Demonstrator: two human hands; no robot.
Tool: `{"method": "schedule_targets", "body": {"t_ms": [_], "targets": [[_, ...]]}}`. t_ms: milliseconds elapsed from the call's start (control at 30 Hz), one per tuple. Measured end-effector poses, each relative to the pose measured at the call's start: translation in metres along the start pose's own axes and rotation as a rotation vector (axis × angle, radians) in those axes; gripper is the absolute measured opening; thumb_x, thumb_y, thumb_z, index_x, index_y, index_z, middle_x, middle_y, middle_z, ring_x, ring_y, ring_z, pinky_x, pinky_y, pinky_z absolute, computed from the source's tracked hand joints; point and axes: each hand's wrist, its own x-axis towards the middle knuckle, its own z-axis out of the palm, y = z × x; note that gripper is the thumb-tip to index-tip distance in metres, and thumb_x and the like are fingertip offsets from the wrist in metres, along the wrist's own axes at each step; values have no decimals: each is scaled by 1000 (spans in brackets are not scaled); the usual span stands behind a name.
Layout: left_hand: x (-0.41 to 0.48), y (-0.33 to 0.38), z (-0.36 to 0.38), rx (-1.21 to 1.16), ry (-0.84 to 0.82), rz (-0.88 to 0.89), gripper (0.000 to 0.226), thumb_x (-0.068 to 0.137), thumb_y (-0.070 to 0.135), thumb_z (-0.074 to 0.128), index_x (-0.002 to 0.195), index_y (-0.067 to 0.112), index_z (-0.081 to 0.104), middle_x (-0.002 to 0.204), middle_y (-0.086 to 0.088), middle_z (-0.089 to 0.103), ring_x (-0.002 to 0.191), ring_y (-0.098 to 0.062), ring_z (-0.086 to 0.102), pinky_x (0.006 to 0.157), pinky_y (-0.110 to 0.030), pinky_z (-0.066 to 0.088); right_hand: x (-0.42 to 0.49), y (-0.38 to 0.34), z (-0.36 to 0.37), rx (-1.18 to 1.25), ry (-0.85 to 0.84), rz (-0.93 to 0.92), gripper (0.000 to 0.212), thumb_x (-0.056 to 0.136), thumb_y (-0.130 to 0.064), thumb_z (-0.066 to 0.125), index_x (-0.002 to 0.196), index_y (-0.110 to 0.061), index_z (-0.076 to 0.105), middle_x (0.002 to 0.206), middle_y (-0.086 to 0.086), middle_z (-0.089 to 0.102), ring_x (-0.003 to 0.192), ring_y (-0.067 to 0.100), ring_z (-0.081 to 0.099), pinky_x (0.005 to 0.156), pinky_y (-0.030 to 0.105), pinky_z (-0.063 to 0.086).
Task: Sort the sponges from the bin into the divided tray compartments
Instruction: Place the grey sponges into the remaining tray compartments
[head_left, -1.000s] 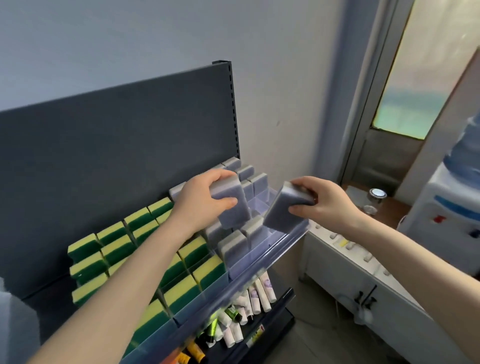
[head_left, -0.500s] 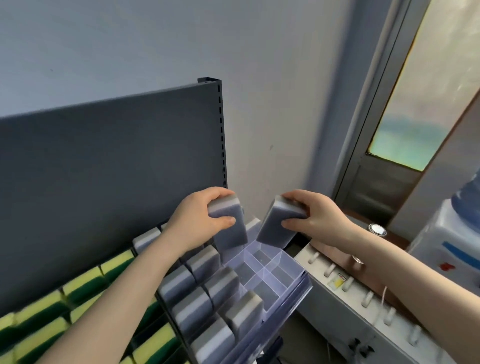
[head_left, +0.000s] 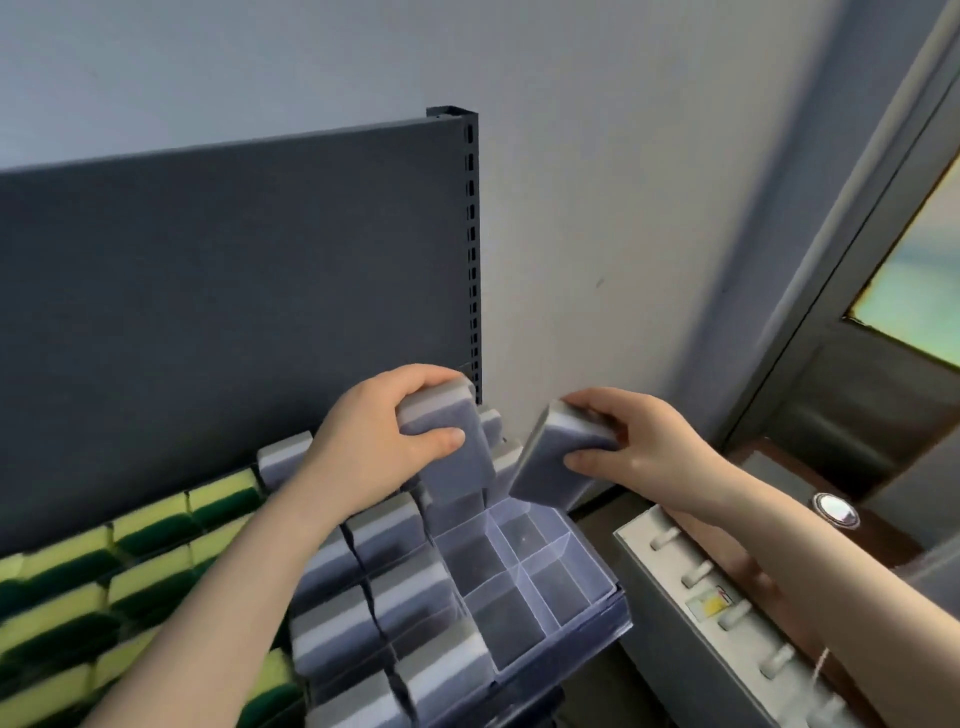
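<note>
gripping one grey sponge apiece, both hands hover over the far right end of the divided tray (head_left: 595, 560). the left hand (head_left: 374, 447) curls its fingers over the top edge of the left grey sponge (head_left: 457, 457), thumb pressed on the near face. that sponge stands almost upright with its lower end down among the far compartments; motion blur makes it hard to tell whether it touches the tray floor. the right hand (head_left: 644, 447) pinches the right grey sponge (head_left: 550, 473) by its upper end, fingers on top and thumb underneath. this one is tilted, its lower corner above the far right compartments, just beside the left one but apart from it.

stored grey sponges (head_left: 384, 540) stand on edge in the tray's left and near compartments, packed side by side. the compartments at the right show their clear floors. yellow-and-green sponges (head_left: 156, 525) fill rows further left. a dark shelf panel (head_left: 234, 312) rises behind the tray on the far side. a pale cabinet (head_left: 670, 582) with a row of small pegs sits to the right of the tray, and a door (head_left: 857, 415) stands at the far right.
</note>
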Motion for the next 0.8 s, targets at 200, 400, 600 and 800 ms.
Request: {"method": "schedule_targets", "body": {"t_ms": [200,400,600,800], "targets": [[-26,8,21,73,114,-155,45,75,27,77,107,48,55,107,35,54,101,8,53,85,-17,41,18,23,3,57,-173,-127,46,73,-16,76,115,-24,60,94,-21,62,89,-7,56,74,5,41],[-43,7,46,130,88,-298,46,74,24,78,104,44,50,102,32,52,98,7,52,77,-10,37,27,44,14,100,-317,-198,46,73,-16,76,113,-30,59,91,-25,62,84,-8,58,73,6,42],[-46,9,62,147,45,-345,41,73,25,78,100,43,53,99,27,56,96,9,52,76,-13,41,31,60,24,85,-365,-242,47,73,-17,76,116,-26,59,99,-19,64,87,-2,59,77,9,43],[-46,7,73,206,-15,-392,42,75,25,76,107,41,53,106,29,53,102,5,50,89,-23,46,31,66,26,32,-384,-248,46,74,-18,75,116,-26,59,101,-16,65,91,5,60,80,17,46]]}}
